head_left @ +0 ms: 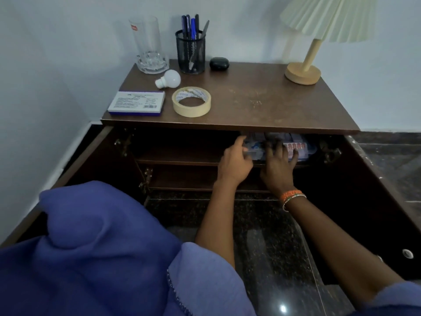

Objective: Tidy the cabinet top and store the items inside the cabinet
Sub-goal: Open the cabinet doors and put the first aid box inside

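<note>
**Now settling packets on the upper shelf**

Both sets of fingers are reaching into the cabinet's upper shelf (177, 157). The left hand (234, 160) is curling its fingers against the near edge of a pile of blister packs (296, 148), apparently pinching them, though the dim interior is making the exact hold hard to read. The right hand (276, 165) is lying over the same pile with fingers spread and fairly straight, pressing it down rather than clasping it.

Moving outward, both cabinet doors are standing open, and the cabinet top (250, 96) is still carrying a tape roll (191, 101), a small box (137, 103), a light bulb (169, 79), a glass (147, 42), a mesh pen holder (191, 53), a black case (219, 63) and a lamp (305, 69).

As for risk, the packets are sitting close to the shelf's front lip, so I judge that a quick withdrawal could be dragging some out onto the floor. The bulb is lying on its side just beside the glass; a careless reach could be sending it rolling off the top's left edge.
</note>
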